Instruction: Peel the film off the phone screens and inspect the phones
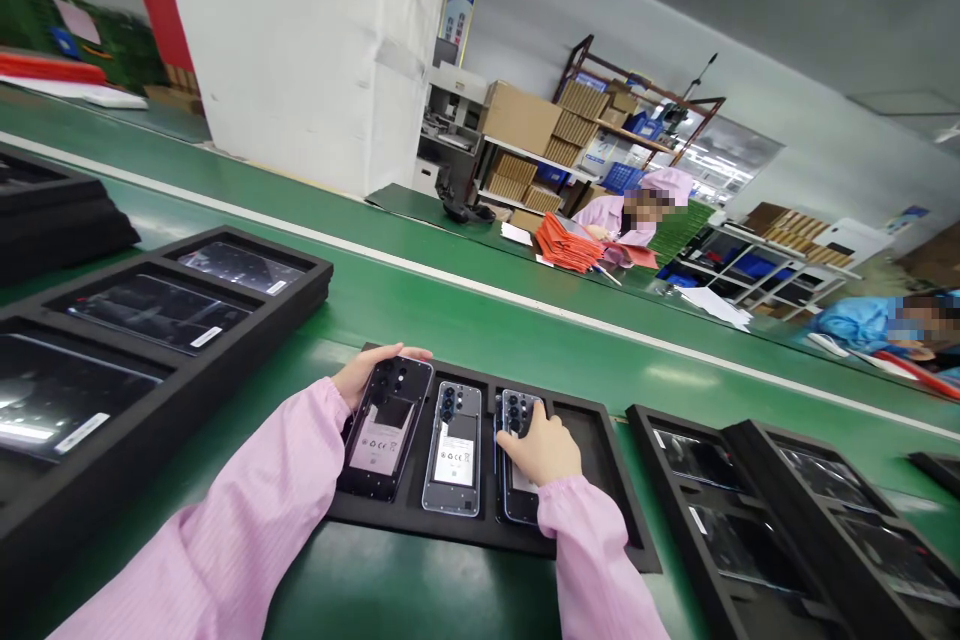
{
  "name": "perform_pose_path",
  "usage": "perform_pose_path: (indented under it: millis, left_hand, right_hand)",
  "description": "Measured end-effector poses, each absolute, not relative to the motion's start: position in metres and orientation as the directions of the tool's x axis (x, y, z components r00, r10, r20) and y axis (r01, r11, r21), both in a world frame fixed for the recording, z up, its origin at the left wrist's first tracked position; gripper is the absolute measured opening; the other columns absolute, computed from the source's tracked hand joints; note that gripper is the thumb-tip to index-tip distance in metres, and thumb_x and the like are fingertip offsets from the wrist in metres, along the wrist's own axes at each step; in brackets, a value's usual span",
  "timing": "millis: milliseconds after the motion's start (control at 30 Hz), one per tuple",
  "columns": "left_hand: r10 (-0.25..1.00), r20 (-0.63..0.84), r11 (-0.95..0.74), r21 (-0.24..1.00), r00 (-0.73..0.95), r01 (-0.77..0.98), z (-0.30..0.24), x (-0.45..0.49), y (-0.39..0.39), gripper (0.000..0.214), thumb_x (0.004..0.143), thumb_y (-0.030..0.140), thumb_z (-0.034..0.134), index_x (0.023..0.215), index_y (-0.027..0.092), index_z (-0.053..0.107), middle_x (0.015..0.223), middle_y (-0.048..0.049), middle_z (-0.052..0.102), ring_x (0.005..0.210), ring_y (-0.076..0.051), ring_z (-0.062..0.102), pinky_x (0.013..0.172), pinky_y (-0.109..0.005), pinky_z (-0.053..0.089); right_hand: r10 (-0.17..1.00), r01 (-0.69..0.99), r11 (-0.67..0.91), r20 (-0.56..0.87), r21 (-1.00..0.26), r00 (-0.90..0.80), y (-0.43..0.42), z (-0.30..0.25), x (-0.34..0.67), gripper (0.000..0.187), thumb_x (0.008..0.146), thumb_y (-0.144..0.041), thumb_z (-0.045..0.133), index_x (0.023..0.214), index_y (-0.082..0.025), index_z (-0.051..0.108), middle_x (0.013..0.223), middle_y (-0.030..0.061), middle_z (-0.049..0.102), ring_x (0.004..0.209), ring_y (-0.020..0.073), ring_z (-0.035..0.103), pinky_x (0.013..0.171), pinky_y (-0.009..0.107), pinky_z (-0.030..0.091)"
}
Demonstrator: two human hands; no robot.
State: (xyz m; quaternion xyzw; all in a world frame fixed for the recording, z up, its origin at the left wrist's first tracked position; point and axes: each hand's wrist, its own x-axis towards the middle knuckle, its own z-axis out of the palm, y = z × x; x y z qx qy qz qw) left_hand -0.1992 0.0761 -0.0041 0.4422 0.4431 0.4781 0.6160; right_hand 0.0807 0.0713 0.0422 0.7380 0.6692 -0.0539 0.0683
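Note:
A black foam tray (611, 480) lies in front of me on the green work surface. At its left side, my left hand (364, 375) is closed round the upper left edge of a dark smartphone (397, 385), which sits slightly tilted. A silver-blue smartphone (454, 455) rests in the slot beside it, untouched. My right hand (551, 445) grips another smartphone (517, 410) across its sides, thumb on the left, fingers partly hidden. All these phones show camera lenses and a white battery label. The tray's rightmost slot (585, 440) holds no phone.
Left stands a stack of foam trays (300, 295) with glossy dark panels; more foam trays (750, 520) lie right. Beyond the white line, a person in pink (607, 215) sits by orange sheets (566, 242). Another person in blue (855, 320) is far right. A white pillar (292, 50) rises behind.

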Motion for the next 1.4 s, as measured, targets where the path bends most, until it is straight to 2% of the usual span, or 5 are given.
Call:
perform_pose_path:
  millis: [200, 433, 833, 1167, 1400]
  left_hand:
    - [0.804, 0.015, 0.440, 0.659, 0.595, -0.610, -0.008, -0.202, 0.071, 0.069, 0.081, 0.054, 0.057, 0.132, 0.008, 0.052, 0.118, -0.0211, 0.066, 0.107, -0.032, 0.064, 0.083, -0.041, 0.053]
    - [0.867, -0.019, 0.434, 0.518, 0.498, -0.737, 0.004, -0.172, 0.071, 0.056, 0.089, 0.055, 0.042, 0.115, 0.009, 0.060, 0.089, -0.0179, 0.070, 0.080, -0.027, 0.069, 0.076, -0.040, 0.054]
    - [0.899, -0.094, 0.404, 0.555, 0.428, -0.727, -0.002, -0.172, 0.071, 0.062, 0.089, 0.049, 0.041, 0.132, 0.006, 0.048, 0.091, -0.0176, 0.071, 0.082, -0.028, 0.070, 0.079, -0.043, 0.055]
    - [0.876, -0.064, 0.424, 0.576, 0.479, -0.699, -0.006, -0.175, 0.069, 0.072, 0.082, 0.054, 0.049, 0.139, 0.011, 0.040, 0.102, -0.0177, 0.069, 0.094, -0.034, 0.068, 0.086, -0.056, 0.051]
    - [0.897, -0.129, 0.403, 0.628, 0.422, -0.665, 0.028, -0.175, 0.064, 0.048, 0.087, 0.040, 0.052, 0.127, 0.013, 0.052, 0.091, -0.0124, 0.069, 0.081, -0.025, 0.068, 0.076, -0.043, 0.056]
  right_hand:
    - [0.972, 0.993, -0.115, -0.201, 0.039, 0.121, 0.070, 0.026, 0.074, 0.087, 0.082, -0.052, 0.060, 0.150, -0.009, 0.027, 0.120, 0.0230, 0.052, 0.114, 0.0366, 0.055, 0.087, 0.041, 0.045]
    - [0.969, 0.993, -0.121, -0.217, -0.006, 0.117, 0.087, 0.045, 0.078, 0.083, 0.078, -0.045, 0.064, 0.147, -0.014, 0.029, 0.120, 0.0195, 0.053, 0.109, 0.0332, 0.059, 0.087, 0.039, 0.045]
    - [0.961, 0.995, 0.009, -0.274, -0.102, -0.037, 0.074, 0.056, 0.004, 0.073, 0.066, -0.047, 0.070, 0.126, -0.012, 0.045, 0.114, 0.0195, 0.056, 0.104, 0.0343, 0.060, 0.084, 0.038, 0.047]
    - [0.963, 0.996, -0.006, -0.270, -0.087, -0.018, 0.059, 0.032, -0.014, 0.097, 0.077, -0.038, 0.065, 0.152, -0.008, 0.012, 0.129, 0.0318, 0.039, 0.115, 0.0411, 0.050, 0.077, 0.050, 0.049]
    - [0.943, 0.966, 0.033, -0.313, -0.257, -0.115, 0.071, 0.041, 0.009, 0.109, 0.074, -0.034, 0.068, 0.155, -0.010, 0.000, 0.132, 0.0272, 0.042, 0.120, 0.0358, 0.051, 0.092, 0.045, 0.046]
